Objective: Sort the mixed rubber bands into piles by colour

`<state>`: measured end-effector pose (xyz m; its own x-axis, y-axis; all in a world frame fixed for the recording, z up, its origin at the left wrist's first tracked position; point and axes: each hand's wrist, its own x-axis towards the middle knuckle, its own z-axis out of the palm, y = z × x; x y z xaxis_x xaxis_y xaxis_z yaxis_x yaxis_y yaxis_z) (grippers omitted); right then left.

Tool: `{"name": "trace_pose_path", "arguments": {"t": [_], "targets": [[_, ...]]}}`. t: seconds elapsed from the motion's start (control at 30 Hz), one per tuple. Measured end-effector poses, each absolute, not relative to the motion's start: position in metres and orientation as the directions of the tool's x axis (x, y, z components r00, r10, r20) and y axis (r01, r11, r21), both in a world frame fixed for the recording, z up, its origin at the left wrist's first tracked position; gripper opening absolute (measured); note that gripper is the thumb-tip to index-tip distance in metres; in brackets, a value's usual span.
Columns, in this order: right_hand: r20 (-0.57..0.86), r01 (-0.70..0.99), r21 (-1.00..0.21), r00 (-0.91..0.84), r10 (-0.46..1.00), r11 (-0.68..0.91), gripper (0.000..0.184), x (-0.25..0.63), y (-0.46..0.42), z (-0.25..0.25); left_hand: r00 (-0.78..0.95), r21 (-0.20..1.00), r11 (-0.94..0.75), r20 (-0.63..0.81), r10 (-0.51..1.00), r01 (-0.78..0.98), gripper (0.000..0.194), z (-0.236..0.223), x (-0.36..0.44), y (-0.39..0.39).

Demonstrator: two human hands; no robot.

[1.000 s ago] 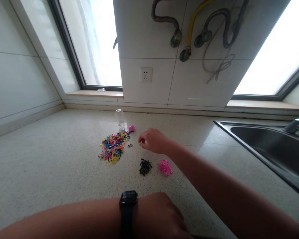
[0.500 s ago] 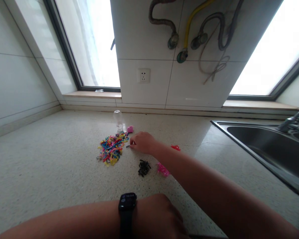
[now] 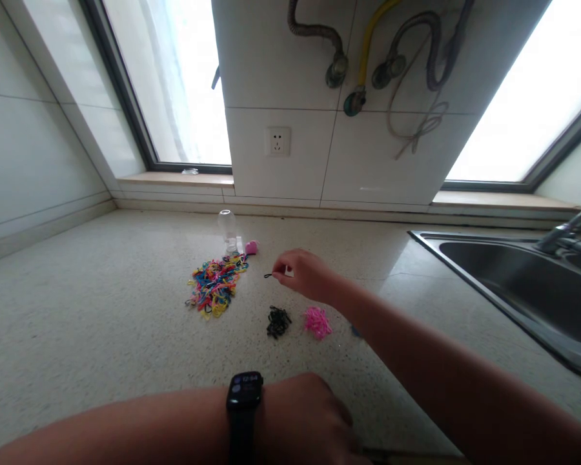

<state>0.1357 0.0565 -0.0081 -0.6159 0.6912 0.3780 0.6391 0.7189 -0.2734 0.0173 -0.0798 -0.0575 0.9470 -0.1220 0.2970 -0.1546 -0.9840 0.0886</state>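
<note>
My right hand [image 3: 303, 274] is above the counter with thumb and fingertips pinched on a black rubber band [image 3: 268, 276], whose loop sticks out to the left. Left of it lies a mixed pile of coloured rubber bands [image 3: 217, 284]. Nearer to me are a small pile of black rubber bands [image 3: 277, 322] and one of pink rubber bands [image 3: 317, 322]. A bit of blue [image 3: 356, 331] shows beside my right forearm, which partly covers it. My left hand [image 3: 310, 416], below a black watch [image 3: 244, 390], rests by the counter's front edge; its fingers are hidden.
Behind the mixed pile stand a clear bottle [image 3: 227, 229] and a pink cap-like piece [image 3: 251, 247]. A steel sink [image 3: 436, 248] with a faucet [image 3: 566, 232] is set into the counter at right. A socket [image 3: 277, 141] and hoses [image 3: 365, 58] are on the tiled wall.
My right hand has moved right, away from the mixed pile, carrying the black rubber band. The pink pile now shows fully and the red bands are covered by my arm. My left hand stays put.
</note>
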Motion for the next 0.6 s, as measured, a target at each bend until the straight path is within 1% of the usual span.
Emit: {"name": "trace_pose_path", "arguments": {"t": [0.1, 0.17, 0.27, 0.4, 0.5, 0.6], "targets": [[0.456, 0.607, -0.373, -0.539, 0.708, 0.702, 0.009, 0.16, 0.038, -0.002, 0.95, 0.089, -0.986, 0.292, -0.111, -0.143, 0.008, -0.056, 0.016, -0.081], [0.476, 0.584, -0.448, -0.485, 0.733, 0.677, 0.01, 0.174, 0.027, -0.002, 0.949, 0.102, -0.983, 0.294, -0.116, -0.152, 0.008, -0.055, 0.016, -0.081], [0.495, 0.535, -0.585, -0.359, 0.791, 0.609, 0.01, 0.186, 0.015, -0.005, 0.95, 0.104, -0.982, 0.288, -0.119, -0.155, 0.007, -0.054, 0.016, -0.081], [0.458, 0.399, -0.759, -0.235, 0.857, 0.515, 0.013, 0.189, 0.005, -0.005, 0.957, 0.073, -0.987, 0.263, -0.12, -0.144, 0.01, -0.054, 0.018, -0.082], [0.417, 0.264, -0.849, -0.196, 0.888, 0.457, 0.019, 0.185, 0.002, -0.002, 0.956, 0.084, -0.985, 0.264, -0.125, -0.152, 0.011, -0.056, 0.02, -0.081], [0.352, 0.128, -0.916, -0.204, 0.914, 0.381, 0.021, 0.182, 0.0, 0.0, 0.953, 0.09, -0.984, 0.274, -0.126, -0.156, 0.01, -0.056, 0.021, -0.081]]}}
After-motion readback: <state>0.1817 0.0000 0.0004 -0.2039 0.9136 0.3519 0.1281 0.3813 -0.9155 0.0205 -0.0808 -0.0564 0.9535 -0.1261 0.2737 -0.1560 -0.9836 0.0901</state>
